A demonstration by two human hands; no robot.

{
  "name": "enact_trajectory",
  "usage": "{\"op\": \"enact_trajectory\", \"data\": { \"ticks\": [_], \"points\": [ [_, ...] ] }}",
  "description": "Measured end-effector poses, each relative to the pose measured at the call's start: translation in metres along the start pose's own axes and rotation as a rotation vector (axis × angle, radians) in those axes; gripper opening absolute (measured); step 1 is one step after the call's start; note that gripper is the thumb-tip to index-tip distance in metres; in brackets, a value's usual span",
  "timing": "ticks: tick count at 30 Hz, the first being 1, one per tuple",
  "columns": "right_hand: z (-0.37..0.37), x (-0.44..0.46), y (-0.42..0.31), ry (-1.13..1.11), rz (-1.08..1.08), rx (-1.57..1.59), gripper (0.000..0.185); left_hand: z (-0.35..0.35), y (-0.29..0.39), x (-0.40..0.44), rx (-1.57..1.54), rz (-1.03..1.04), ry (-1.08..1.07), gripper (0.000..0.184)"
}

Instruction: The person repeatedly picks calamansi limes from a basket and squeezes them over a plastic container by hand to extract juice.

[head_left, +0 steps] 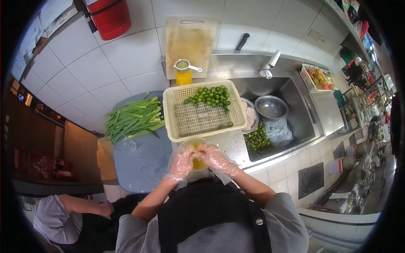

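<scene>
My left hand [182,160] and my right hand [216,159] wear clear plastic gloves and meet over a container of yellow liquid [199,164]. Their fingers are pressed together around something too small to make out. Just beyond them stands a cream plastic basket [168,120] with small green citrus fruits [213,96] heaped at its back right. Behind the basket, a white strainer [182,64] rests on a bottle of yellow liquid [184,77]. Many squeezed green fruit pieces [258,138] lie in the sink, right of the basket.
Long green leaves [135,116] lie on a blue-grey board [139,162] at left. The steel sink [301,114] holds a metal bowl [271,107] and a plastic bag [278,133]. A cutting board [190,40] leans on the wall. Another person's arm [86,205] is at lower left.
</scene>
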State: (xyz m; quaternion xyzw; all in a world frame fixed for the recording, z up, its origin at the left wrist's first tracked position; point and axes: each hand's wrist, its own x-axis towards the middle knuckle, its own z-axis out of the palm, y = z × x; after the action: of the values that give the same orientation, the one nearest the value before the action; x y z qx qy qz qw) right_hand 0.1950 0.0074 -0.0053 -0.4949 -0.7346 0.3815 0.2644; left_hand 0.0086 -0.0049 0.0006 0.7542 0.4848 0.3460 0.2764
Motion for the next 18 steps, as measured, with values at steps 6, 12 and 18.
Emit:
{"op": "enact_trajectory", "data": {
  "ticks": [6, 12, 18],
  "points": [
    [0.023, -0.004, 0.017, 0.105, -0.133, -0.124, 0.018, 0.004, -0.006, -0.002, -0.046, 0.005, -0.039, 0.017],
    [0.007, 0.005, 0.017, 0.015, -0.136, -0.082, 0.02, -0.003, -0.005, 0.001, -0.076, 0.17, -0.049, 0.027],
    [-0.013, 0.003, -0.023, 0.088, -0.146, -0.04, 0.017, -0.012, 0.004, 0.0, -0.418, -0.259, 0.004, 0.02]
  ]
}}
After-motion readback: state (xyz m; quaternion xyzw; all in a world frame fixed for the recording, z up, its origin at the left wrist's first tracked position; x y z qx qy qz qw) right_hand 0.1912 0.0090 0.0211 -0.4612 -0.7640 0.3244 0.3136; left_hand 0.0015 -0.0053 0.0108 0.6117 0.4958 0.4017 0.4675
